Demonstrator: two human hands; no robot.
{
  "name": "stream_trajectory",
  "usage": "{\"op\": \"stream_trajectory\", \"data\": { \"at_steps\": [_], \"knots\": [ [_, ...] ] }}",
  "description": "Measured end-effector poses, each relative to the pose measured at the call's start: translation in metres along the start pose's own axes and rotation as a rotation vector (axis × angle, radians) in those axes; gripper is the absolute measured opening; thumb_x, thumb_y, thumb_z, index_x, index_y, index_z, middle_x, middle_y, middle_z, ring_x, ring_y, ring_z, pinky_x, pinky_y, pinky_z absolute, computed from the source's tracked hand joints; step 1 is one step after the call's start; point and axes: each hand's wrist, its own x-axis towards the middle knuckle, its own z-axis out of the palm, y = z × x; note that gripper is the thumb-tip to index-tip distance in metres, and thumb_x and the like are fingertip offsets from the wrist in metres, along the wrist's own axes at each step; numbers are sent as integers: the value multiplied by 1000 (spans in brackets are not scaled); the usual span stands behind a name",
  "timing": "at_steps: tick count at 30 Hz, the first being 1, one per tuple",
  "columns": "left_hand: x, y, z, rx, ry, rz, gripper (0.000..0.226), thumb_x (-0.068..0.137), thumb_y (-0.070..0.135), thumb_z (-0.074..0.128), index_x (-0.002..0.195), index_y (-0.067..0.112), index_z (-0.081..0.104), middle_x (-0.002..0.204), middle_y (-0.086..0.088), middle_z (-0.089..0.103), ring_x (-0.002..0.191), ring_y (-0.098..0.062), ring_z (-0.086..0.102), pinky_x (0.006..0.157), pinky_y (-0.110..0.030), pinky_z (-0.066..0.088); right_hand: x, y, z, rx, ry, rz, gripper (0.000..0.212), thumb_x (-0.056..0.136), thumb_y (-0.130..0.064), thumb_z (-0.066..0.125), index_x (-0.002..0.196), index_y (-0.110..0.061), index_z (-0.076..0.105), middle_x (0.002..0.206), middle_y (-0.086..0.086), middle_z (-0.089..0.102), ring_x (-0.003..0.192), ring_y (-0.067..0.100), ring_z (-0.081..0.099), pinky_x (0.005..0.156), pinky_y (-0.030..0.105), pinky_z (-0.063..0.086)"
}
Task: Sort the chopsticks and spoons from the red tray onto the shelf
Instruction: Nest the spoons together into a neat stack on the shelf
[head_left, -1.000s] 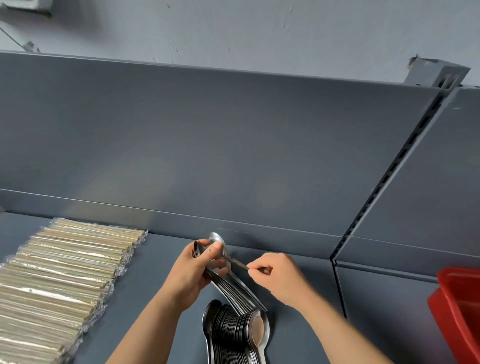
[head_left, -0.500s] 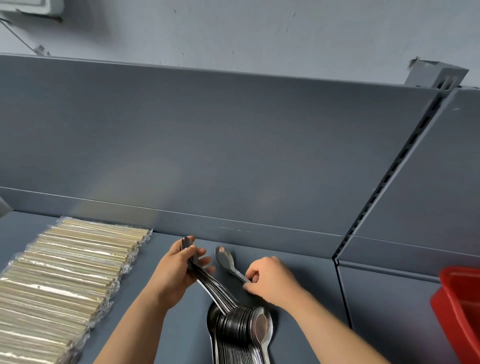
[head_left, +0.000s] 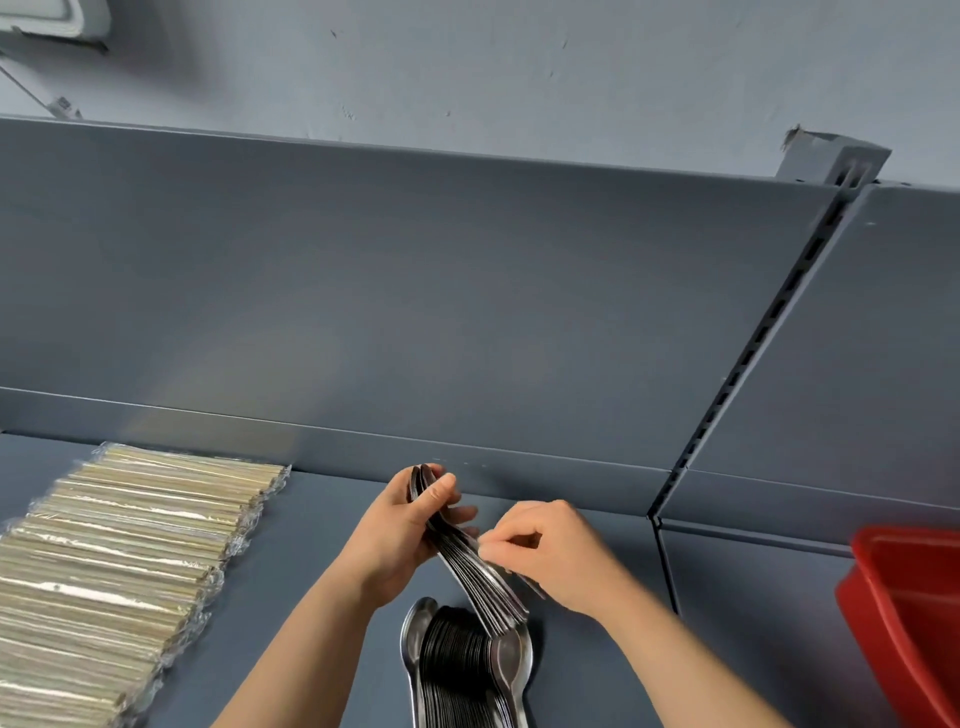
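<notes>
1. The spoon bundle (head_left: 470, 564) is held just above the spoon stack (head_left: 457, 660) on the shelf (head_left: 587, 670). The left hand (head_left: 395, 540) grips the bundle and the right hand (head_left: 558, 553) pinches at its handles.
2. Wrapped chopsticks (head_left: 130, 561) lie left of the stack and look already sorted.
3. The red tray (head_left: 909, 623) sits well right of the stack; its contents are hidden, so I cannot tell what remains.

Open shelf (head_left: 322, 519) lanes: between chopstick packs (head_left: 130, 545) and spoon stack (head_left: 457, 660); between spoon stack and red tray (head_left: 904, 613). Back panel (head_left: 415, 312) closes the rear. Held spoon bundle (head_left: 467, 577) overhangs the stack.

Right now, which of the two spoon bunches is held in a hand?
The fanned bunch, farther from the camera: the left hand grips its bowl end and the right hand pinches its handles. The other stack lies flat on the shelf.
</notes>
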Motion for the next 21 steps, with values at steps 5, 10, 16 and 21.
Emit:
{"op": "stream_trajectory", "data": {
  "at_steps": [5,10,16,21],
  "knots": [
    [-3,-2,19,103,-135,-36,37,88,32,60,117,10,55,91,-10,58,85,-26,71,68,-33,58,-12,0,-9,201,16,160,18,79,-32,75,74,-16,70,51,-6,61,48,4,53,49,17,43],
    [-5,-10,35,174,-244,-16,22,99,30,48,118,22,55,85,-5,51,93,-21,69,94,-42,46,-26,2,-8,240,-8,211,26,64,-35,83,67,-20,62,47,-4,59,41,8,47,41,17,36],
    [-17,-25,53,410,-369,-36,24,90,47,53,106,30,54,90,-10,61,85,-27,51,82,-41,38,-42,8,-9,291,71,243,33,69,-22,80,81,-12,51,52,-2,58,42,12,49,42,23,41],
    [-26,-34,52,589,-480,-5,46,89,50,57,129,34,42,109,-3,67,106,-8,63,95,-20,47,-63,17,1,343,65,294,29,77,-9,75,90,-7,48,54,-2,58,45,16,50,46,27,45]
  ]
}}
